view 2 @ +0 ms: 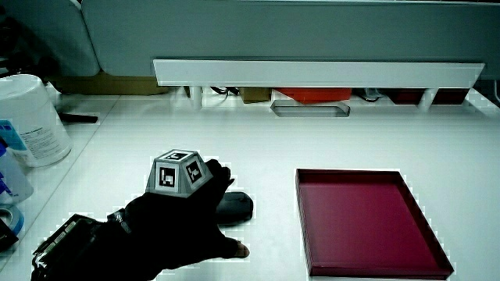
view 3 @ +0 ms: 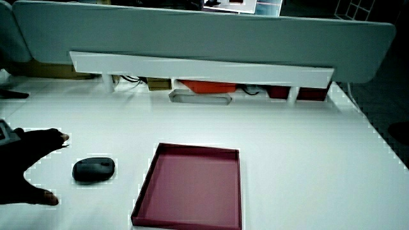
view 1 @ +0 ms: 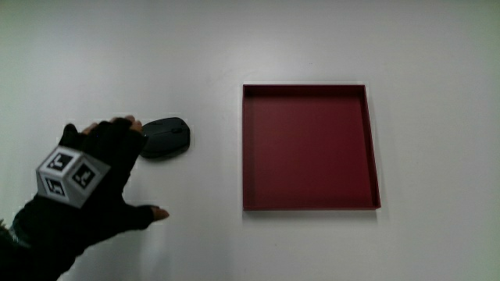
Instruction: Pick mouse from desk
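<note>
The hand [view 1: 86, 183] hovers low over the white tabletop [view 1: 234, 39], fingers [view 1: 117, 133] spread and holding nothing. The dark mouse [view 1: 166, 137] lies on the tabletop just at the fingertips, between them and the empty red tray [view 1: 373, 148], which sits well apart.

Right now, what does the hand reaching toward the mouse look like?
The hand wears a black fingerless fabric glove. A small white cube with black square patterned markings on its faces sits on its back. In a side view, a strap-like band circles the forearm.
</note>
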The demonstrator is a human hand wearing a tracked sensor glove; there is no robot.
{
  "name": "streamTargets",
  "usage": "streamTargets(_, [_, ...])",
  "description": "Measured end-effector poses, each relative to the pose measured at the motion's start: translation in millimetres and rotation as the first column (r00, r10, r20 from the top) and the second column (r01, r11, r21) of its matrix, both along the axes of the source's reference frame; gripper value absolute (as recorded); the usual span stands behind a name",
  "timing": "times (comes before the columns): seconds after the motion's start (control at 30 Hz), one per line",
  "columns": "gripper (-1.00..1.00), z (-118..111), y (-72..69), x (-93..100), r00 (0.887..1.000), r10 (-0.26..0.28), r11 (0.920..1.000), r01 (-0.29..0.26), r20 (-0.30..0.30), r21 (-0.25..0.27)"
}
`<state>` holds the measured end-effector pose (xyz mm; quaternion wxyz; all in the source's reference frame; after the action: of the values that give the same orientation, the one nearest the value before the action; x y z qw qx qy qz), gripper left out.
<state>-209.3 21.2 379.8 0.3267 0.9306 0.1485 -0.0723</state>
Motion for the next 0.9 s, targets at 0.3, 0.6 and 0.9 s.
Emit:
streamTargets(0.3, [0.00,2.0,-46.0,2.7,0.995,-0.103,0.9855,0.104,0.017,-0.133])
streamTargets(0.6, [0.00,34.1,-73.1,-1.5,0.991,-0.136,0.9708,0.130,-0.018,-0.202])
streamTargets(0.9, [0.00,71.0,-88.8,-0.9,0.987,-0.156,0.9416,0.164,0.049,-0.294])
